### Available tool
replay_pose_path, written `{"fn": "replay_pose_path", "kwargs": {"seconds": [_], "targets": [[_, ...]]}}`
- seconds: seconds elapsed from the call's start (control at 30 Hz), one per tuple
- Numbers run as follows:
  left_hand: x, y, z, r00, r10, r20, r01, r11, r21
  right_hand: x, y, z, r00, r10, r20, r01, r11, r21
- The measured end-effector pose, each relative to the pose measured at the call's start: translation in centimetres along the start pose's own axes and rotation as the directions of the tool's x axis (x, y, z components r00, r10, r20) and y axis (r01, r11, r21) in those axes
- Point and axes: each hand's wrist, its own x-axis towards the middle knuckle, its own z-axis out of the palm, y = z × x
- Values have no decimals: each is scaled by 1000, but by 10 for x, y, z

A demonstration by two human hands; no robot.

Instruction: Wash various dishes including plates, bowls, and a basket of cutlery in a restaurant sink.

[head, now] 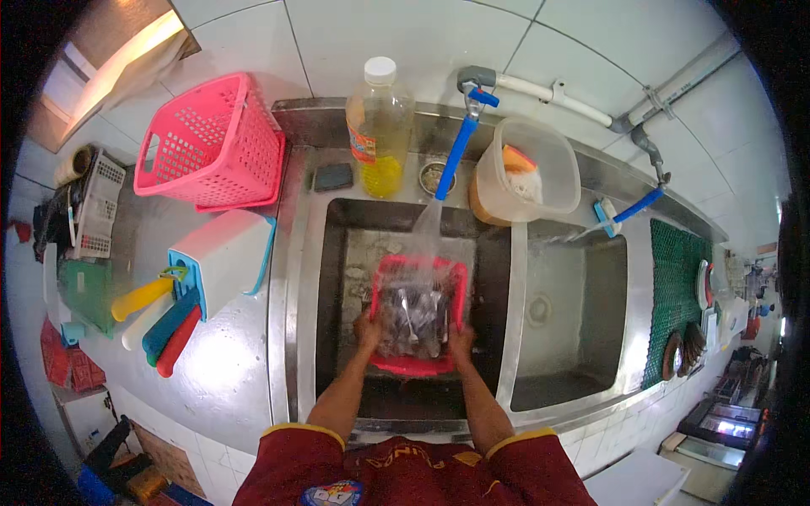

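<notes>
In the left basin of a steel double sink [516, 316], a red plastic basket [417, 365] is held by its two sides. My left hand [369, 330] grips its left side and my right hand [462, 341] grips the right. Metal cutlery [408, 310], spoons or forks among it, lies inside, blurred by water and motion. A stream from the blue hose [457, 158] of the tap falls into the basket's far part. The fingers are partly hidden behind the basket's sides.
Behind the basin stand a bottle of yellow liquid [381, 171] and a clear plastic tub [544, 171] of sudsy water. A pink basket [209, 145] and a knife block [221, 259] with coloured handles occupy the left counter. Water also runs from a second blue hose [639, 205] into the right basin.
</notes>
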Motion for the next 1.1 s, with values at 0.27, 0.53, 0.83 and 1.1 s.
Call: {"fn": "replay_pose_path", "kwargs": {"seconds": [0.27,0.53,0.83,1.1], "targets": [[53,-48,5,979,-66,-196,55,997,-57,-22,-53,-2,975,-108,193,130,986,-105],[17,-62,29,993,-108,-40,101,983,-151,-47,-113,-38,979,-68,192,89,991,-104],[-32,83,-2,978,-208,-9,203,965,-168,-49,-182,-105,982,-157,102,179,949,-260],[-54,158,3,997,-34,-65,17,971,-239,-60,-270,-154,984,-170,-48,151,951,-270]]}}
